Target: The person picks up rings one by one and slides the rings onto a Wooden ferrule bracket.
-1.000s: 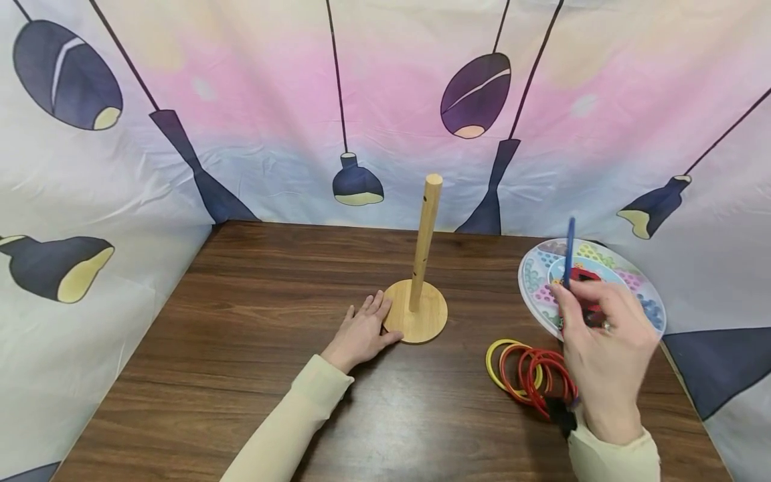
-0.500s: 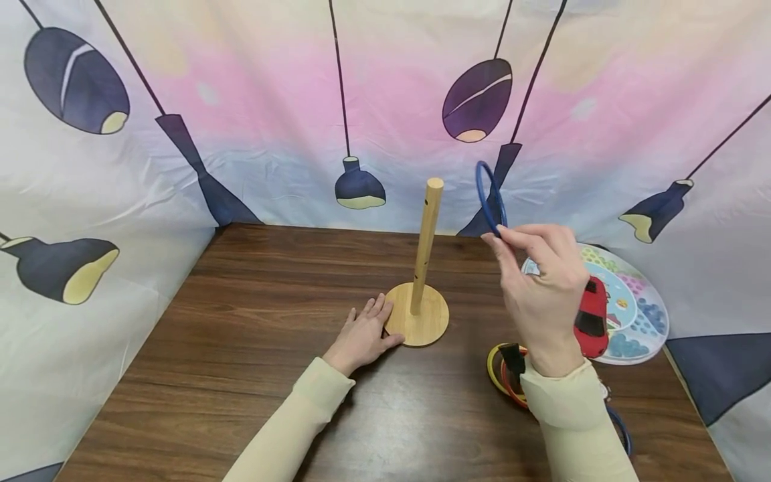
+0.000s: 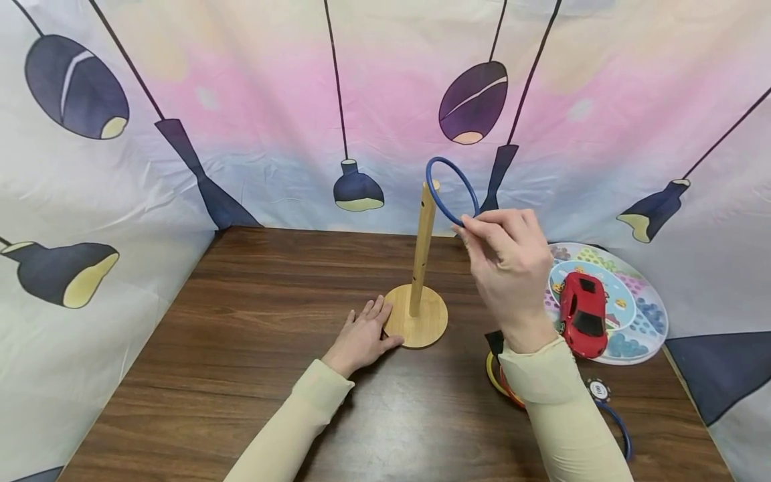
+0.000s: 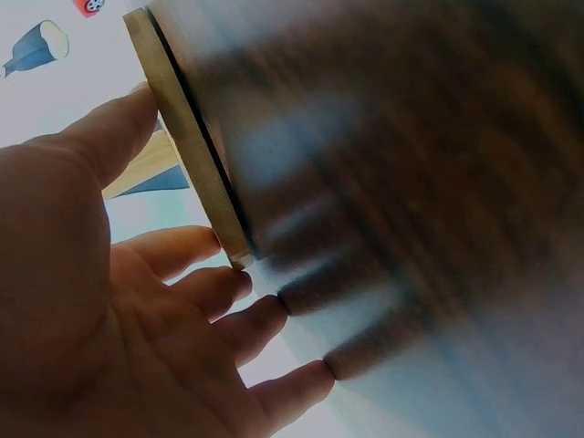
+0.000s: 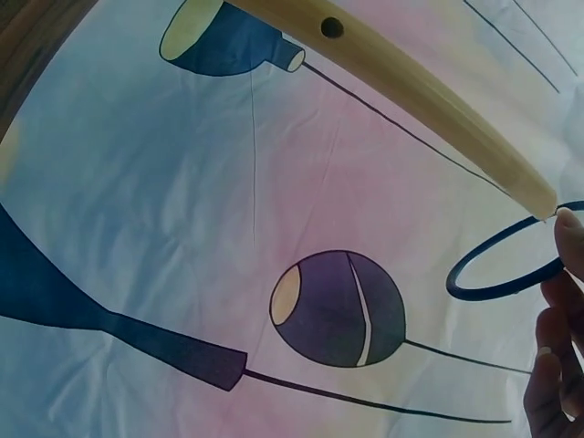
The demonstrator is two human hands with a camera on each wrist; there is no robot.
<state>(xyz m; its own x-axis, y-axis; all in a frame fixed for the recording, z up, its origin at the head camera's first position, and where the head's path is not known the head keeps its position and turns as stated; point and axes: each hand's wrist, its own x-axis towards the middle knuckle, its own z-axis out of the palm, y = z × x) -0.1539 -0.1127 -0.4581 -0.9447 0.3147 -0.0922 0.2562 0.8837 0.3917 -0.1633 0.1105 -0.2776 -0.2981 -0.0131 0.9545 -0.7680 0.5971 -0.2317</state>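
In the head view, my right hand [image 3: 508, 271] pinches a blue ring [image 3: 453, 192] between thumb and fingertips. The ring tilts beside and partly in front of the top of an upright wooden post [image 3: 424, 248]. In the right wrist view the ring [image 5: 497, 293] meets the outline of the post's tip [image 5: 538, 196]; whether they touch I cannot tell. My left hand [image 3: 361, 337] lies palm down at the left side of the round wooden base [image 3: 429, 327], fingers extended. Its thumb and fingertips touch the base's edge [image 4: 187, 137] in the left wrist view.
Under the right forearm lie partly hidden rings, yellow [image 3: 495, 375] among them. A black-and-white chip [image 3: 598, 389] and another blue ring [image 3: 620, 428] lie to its right. A red toy car [image 3: 583, 314] sits on a patterned round board [image 3: 638, 335]. A printed cloth [image 3: 271, 134] hangs behind the table.
My right hand has carried the blue ring leftward from over the round board to the post's top, turning it. The red car has come into full view. My left hand stays at the base.
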